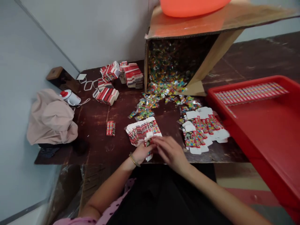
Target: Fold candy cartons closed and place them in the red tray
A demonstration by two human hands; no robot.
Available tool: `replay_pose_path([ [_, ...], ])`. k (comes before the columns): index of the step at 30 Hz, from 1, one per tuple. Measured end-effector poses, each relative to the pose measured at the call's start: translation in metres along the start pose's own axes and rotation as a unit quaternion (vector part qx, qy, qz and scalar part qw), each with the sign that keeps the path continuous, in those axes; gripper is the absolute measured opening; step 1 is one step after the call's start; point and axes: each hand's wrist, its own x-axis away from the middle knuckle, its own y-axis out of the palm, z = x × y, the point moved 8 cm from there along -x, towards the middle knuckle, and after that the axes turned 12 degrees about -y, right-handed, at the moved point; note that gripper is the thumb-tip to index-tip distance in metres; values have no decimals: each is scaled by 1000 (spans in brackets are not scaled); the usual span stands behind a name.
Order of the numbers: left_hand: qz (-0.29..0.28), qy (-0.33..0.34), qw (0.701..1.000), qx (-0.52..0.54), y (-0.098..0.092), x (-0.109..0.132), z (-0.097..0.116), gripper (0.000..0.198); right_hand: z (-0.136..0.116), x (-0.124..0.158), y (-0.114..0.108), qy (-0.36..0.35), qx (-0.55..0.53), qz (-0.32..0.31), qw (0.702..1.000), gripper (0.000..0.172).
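My left hand (142, 152) and my right hand (169, 151) meet at the near edge of the dark table (98, 147), both pinching one small flat printed carton (148, 144). Just behind them lies a fanned row of flat cartons (142, 128). A second spread of flat cartons (201, 128) lies to the right. One folded small box (111, 128) sits alone to the left. Loose wrapped candies (150, 103) spill from a tipped cardboard box (178, 59).
A red tray (269, 131) with a row of filled boxes (250, 93) juts in at right. Stacks of red-white cartons (122, 78) stand at the back. A beige cloth bundle (50, 117), tape dispenser (69, 97) and an orange basin (189, 7) atop the box.
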Motion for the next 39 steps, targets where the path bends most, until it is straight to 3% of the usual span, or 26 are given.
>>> replay_pose_path([
  [2,-9,2,998,-62,9,0,-6,39,14,3,-8,42,11,-1,999,31],
  [5,-87,-24,991,-96,28,8,-13,34,18,6,-12,43,-21,-39,998,20],
  [7,-116,-57,990,-64,35,13,-15,37,17,10,-20,53,-18,-1,998,28],
  [10,-127,-95,987,-25,39,17,-15,49,13,16,-33,45,47,76,995,44],
  [14,-127,-95,986,-58,38,20,-12,48,3,18,-27,-7,66,48,997,32],
  [16,-143,-101,981,-82,42,21,-14,40,5,19,-27,14,30,43,999,25],
  [19,-170,-113,973,-108,52,23,-20,35,13,20,-22,82,-105,-5,991,12],
  [21,-172,-120,971,-119,57,23,-21,38,15,19,-16,103,-204,-68,971,18],
  [25,-235,-94,955,-157,71,31,-11,42,8,13,-16,77,-337,-190,919,30],
  [28,-299,-83,931,-192,78,41,-9,40,4,8,-25,56,-385,-210,897,27],
  [30,-257,-82,948,-169,70,36,-10,42,9,6,-29,77,-388,-160,904,28],
  [33,-94,-15,990,-106,45,21,-7,50,21,16,-24,138,-366,-71,918,26],
  [36,30,42,993,-103,30,17,-11,50,30,34,-9,207,-360,-7,910,22],
  [39,83,85,988,-102,24,23,-14,46,38,53,-1,277,-386,77,877,24],
])
